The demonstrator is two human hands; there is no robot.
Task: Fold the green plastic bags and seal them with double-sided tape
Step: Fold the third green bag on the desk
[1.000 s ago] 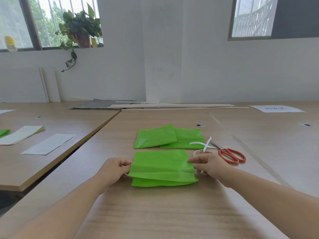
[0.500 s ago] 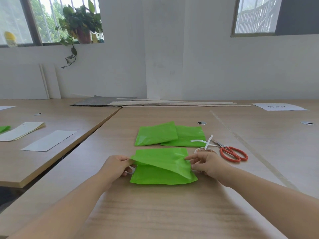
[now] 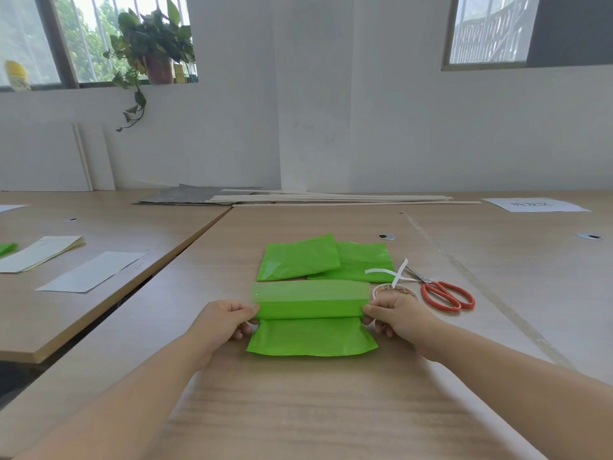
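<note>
The left hand (image 3: 225, 318) has its grip pinched on the left edge of the green bag (image 3: 311, 336), which lies on the surface (image 3: 298, 410) directly in front of the person. A second ago the bag's upper layer lay flat over the lower one. Now it is raised into a standing band (image 3: 310, 297) between the two hands, and only the near half rests flat. The right hand (image 3: 398, 315) mirrors the left, its grip clamped on the right edge. The fold seems to be being opened or reset, probably so the layers line up before tape goes on, so this bag is not yet sealed. Behind it lie two folded bags (image 3: 298, 258). The tape roll (image 3: 394, 290) sits just beyond the right hand, with the scissors (image 3: 444, 292) to its right.
</note>
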